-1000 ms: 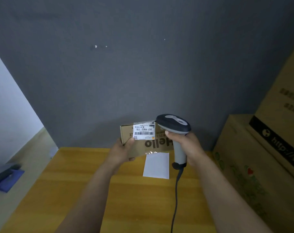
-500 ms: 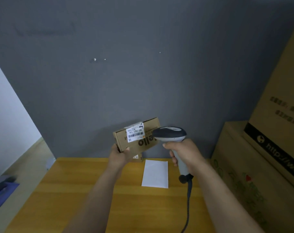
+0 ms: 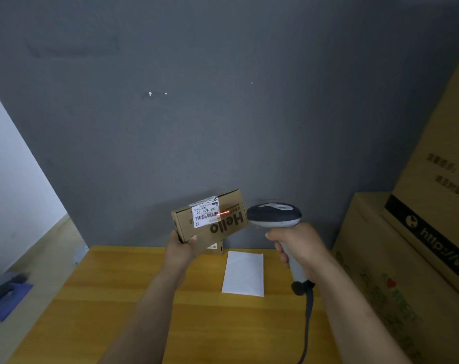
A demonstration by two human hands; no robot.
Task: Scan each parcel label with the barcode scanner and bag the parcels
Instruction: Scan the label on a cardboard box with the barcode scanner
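My left hand (image 3: 181, 250) grips the lower left corner of a flat cardboard parcel (image 3: 223, 224) printed "Hello", held tilted above the far edge of the table. A white barcode label (image 3: 205, 212) sits on its face, and a red scan line glows at the label's right edge. My right hand (image 3: 299, 244) holds the grey barcode scanner (image 3: 274, 215) by its handle, its head pointing left at the parcel. Its cable hangs down over the table. A white bag (image 3: 243, 273) lies flat on the wooden table (image 3: 118, 298) below the parcel. Another small box (image 3: 215, 247) shows partly behind the parcel.
Large stacked cardboard boxes (image 3: 406, 258) stand against the table's right side. A grey wall rises right behind the table. On the floor at the left lies a dark object on a blue mat (image 3: 5, 295).
The parcel has moved left and tilted, apart from the scanner head. The scanner has swung to point sideways at the label, and a red scan line now shows.
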